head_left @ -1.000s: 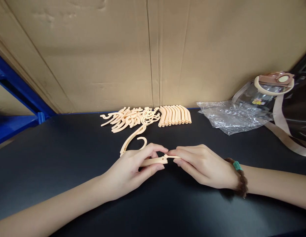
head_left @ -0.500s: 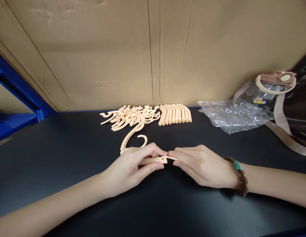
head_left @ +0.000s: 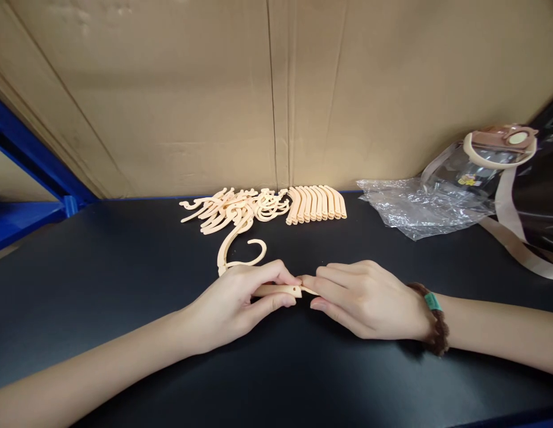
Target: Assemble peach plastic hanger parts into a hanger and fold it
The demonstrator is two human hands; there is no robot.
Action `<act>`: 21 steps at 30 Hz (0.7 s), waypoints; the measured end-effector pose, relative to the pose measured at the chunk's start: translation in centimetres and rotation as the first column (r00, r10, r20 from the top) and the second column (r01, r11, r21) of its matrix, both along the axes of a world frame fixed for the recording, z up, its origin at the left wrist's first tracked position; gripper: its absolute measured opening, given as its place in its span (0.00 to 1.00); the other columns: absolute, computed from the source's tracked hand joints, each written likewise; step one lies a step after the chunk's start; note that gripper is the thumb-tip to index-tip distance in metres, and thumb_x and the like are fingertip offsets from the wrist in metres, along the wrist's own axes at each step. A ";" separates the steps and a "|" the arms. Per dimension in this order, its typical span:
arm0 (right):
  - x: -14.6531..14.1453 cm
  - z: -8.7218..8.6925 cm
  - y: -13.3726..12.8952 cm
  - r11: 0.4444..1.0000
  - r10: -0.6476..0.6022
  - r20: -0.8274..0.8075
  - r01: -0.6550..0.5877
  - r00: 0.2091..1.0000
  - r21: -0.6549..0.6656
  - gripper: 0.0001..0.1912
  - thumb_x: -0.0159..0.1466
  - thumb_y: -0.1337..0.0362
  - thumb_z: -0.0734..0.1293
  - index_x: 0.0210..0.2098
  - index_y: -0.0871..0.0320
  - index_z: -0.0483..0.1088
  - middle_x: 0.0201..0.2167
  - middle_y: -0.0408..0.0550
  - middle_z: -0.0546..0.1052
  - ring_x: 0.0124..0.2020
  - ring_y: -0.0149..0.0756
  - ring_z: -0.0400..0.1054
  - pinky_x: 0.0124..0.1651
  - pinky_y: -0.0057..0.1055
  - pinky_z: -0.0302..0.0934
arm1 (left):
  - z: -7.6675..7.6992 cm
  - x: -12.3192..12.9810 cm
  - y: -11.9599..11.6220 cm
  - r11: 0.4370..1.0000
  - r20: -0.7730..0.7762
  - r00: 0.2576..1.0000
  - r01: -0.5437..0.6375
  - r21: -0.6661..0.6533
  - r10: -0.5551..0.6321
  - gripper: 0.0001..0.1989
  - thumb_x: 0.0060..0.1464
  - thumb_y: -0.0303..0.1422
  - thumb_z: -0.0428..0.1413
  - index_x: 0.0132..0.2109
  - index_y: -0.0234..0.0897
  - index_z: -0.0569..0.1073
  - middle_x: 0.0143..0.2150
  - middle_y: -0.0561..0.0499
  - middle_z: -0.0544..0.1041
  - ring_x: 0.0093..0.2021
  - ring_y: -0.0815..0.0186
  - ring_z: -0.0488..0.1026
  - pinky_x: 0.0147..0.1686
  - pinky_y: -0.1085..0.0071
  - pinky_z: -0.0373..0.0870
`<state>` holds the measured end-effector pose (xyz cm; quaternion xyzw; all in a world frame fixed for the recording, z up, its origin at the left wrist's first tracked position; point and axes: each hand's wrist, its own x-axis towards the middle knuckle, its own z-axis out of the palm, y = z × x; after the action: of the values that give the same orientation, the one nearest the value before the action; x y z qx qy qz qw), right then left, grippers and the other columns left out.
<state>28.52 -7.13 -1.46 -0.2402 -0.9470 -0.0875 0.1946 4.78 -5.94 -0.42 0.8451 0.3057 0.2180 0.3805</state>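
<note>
My left hand (head_left: 241,303) is closed around a beige plastic folding hanger (head_left: 280,290), its thumb below and fingers above one arm with a small hole near the end. The hanger's curved hook (head_left: 258,252) and its other arm (head_left: 223,252) stick out behind that hand. Close on the right, my right hand (head_left: 363,300) has its fingers bent over a thin beige strip (head_left: 308,291) that meets the end of the held arm. The strip's far end is hidden under those fingers, and its thumb sits a little lower. Both hands are just above the black tabletop (head_left: 276,380).
At the back lie a loose pile of beige hanger parts (head_left: 227,211) and a neat row of curved arms (head_left: 316,204). A clear plastic bag (head_left: 419,208) and a strapped bottle (head_left: 486,160) are at the right. Cardboard (head_left: 191,95) stands behind; a blue frame (head_left: 40,160) is at the left.
My right fingertips have shifted slightly left over the strip, and the right thumb has dropped a little lower. The left hand keeps its hold on the hanger.
</note>
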 end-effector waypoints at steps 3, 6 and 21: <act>-0.2 0.1 -0.3 0.999 -0.041 -0.072 0.040 0.997 -0.021 0.19 0.73 0.62 0.54 0.47 0.66 0.71 0.28 0.45 0.72 0.27 0.32 0.64 0.28 0.30 0.55 | 0.0 0.1 0.2 1.000 0.013 1.000 -0.013 0.010 0.013 0.07 0.63 0.36 0.52 0.43 0.36 0.70 0.31 0.53 0.78 0.30 0.69 0.76 0.33 0.75 0.71; -0.3 0.2 -0.4 0.994 -0.073 -0.103 0.064 0.992 -0.093 0.20 0.73 0.63 0.53 0.38 0.64 0.73 0.25 0.44 0.70 0.26 0.31 0.63 0.28 0.29 0.54 | -0.3 0.0 0.4 0.999 0.009 1.000 -0.014 0.034 0.014 0.08 0.63 0.37 0.52 0.43 0.37 0.70 0.30 0.54 0.78 0.30 0.69 0.76 0.33 0.75 0.71; -0.3 -0.2 -0.4 0.993 -0.028 -0.019 0.030 0.999 0.114 0.20 0.71 0.62 0.55 0.26 0.60 0.68 0.22 0.43 0.66 0.22 0.32 0.56 0.22 0.31 0.47 | -0.2 0.0 0.3 0.999 -0.062 0.998 0.008 0.034 -0.006 0.08 0.64 0.36 0.51 0.42 0.36 0.71 0.28 0.55 0.78 0.27 0.70 0.74 0.31 0.74 0.69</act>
<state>28.24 -7.54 -1.65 -0.2433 -0.9350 -0.1422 0.2151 4.81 -5.68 -0.63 0.8590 0.3103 0.1958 0.3571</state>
